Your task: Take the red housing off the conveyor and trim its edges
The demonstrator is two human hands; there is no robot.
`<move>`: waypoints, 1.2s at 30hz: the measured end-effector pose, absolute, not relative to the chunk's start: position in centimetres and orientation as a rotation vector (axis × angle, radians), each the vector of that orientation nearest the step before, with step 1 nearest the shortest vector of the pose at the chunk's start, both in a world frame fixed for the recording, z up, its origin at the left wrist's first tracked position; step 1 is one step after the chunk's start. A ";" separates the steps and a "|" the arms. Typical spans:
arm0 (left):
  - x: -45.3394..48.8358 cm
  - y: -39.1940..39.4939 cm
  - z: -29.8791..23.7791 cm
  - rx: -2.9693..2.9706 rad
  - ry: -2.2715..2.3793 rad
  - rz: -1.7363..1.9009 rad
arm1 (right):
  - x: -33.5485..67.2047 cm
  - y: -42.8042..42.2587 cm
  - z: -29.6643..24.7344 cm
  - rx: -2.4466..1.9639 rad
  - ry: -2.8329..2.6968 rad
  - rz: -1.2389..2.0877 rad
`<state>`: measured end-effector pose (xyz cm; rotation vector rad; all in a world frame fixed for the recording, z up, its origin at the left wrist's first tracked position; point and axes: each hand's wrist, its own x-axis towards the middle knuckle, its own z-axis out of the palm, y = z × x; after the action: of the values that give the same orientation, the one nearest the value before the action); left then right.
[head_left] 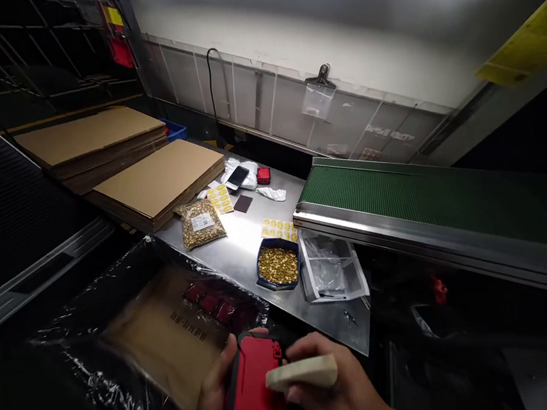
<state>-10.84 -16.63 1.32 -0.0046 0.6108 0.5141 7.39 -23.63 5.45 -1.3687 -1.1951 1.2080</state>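
My left hand (213,401) grips a red and black plastic case (252,389) low in the view. My right hand (338,391) holds a pale beige block (303,372) flat against the case's upper right side. Both hands hover over the near edge of a cardboard box lined with clear plastic film (169,333). Several more red parts (213,300) lie inside that box.
A steel table (243,242) carries a blue tray of small brass pieces (277,265), a clear bag of the same pieces (199,223), yellow sticker sheets (279,229), a phone (237,177) and empty clear bags (329,268). Flat cardboard stacks (159,179) lie left; a green conveyor (433,191) runs right.
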 end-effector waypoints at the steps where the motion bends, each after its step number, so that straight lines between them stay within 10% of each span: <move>1: -10.6 -16.9 1.5 -0.041 0.582 0.497 | 7.4 -23.5 6.3 -1.330 -1.303 1.185; 28: -5.7 -21.9 8.5 0.024 0.758 0.729 | 13.1 -27.1 9.5 -1.336 -1.367 0.773; 36: -6.8 -22.0 10.3 0.105 0.737 0.774 | 18.2 -27.7 -9.1 -1.976 -0.237 1.299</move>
<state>-6.81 -22.04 10.30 0.1047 0.7366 0.7743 18.22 -27.73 -9.07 -1.9761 -0.2371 1.2993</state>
